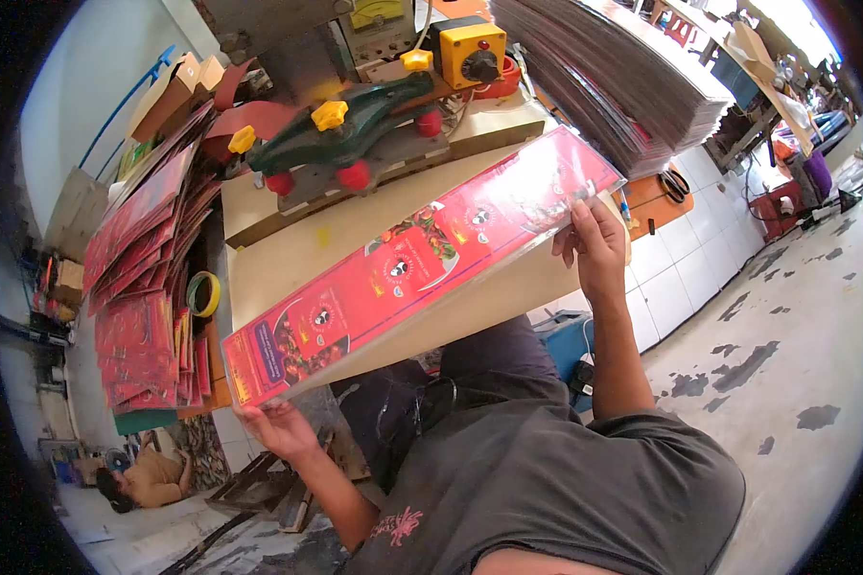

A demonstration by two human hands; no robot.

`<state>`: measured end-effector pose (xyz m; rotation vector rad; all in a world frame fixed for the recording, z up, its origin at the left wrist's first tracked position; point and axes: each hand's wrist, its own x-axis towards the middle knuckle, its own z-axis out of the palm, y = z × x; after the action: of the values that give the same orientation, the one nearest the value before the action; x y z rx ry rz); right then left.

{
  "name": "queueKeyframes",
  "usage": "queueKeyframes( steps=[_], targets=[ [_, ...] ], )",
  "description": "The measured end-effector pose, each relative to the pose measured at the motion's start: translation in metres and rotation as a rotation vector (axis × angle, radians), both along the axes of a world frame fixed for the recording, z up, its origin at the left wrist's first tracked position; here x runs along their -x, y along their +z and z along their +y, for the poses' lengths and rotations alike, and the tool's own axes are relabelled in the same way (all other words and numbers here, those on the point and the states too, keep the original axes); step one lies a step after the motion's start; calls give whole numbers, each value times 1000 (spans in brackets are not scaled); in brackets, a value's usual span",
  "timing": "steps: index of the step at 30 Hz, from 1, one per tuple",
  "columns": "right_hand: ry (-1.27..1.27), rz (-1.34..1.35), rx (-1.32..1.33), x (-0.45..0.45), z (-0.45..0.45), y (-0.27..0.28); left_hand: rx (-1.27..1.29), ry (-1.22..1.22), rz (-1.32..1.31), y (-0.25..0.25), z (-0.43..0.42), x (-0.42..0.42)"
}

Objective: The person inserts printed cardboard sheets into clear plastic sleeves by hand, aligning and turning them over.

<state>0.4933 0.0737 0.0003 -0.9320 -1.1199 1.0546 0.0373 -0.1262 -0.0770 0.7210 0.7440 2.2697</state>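
the strip (412,261) is held at centre frame, its long axis running from lower left to upper right; the lower-left end is pinched by the left hand (283,431), the upper-right by the right hand (594,244).

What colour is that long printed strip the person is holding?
The strip is mainly red with multicoloured pictures, best seen in the head view.

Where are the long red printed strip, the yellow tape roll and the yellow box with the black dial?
Long red printed strip (414,266): head view, middle of its printed face.
Yellow tape roll (215,296): head view, right side of its ring.
Yellow box (459,57): head view, front face, beside the dial.
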Motion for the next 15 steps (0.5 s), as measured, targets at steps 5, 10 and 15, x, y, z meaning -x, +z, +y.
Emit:
queueKeyframes(
  steps=[5,10,15],
  targets=[
    [33,18,29,2,1,-4,-69,-32,76,4,3,1],
    [-51,77,10,6,-1,-4,5,55,18,15,13,-7],
    [-106,19,-10,12,-4,0,131,273,15,36,27,-34]
  ],
)
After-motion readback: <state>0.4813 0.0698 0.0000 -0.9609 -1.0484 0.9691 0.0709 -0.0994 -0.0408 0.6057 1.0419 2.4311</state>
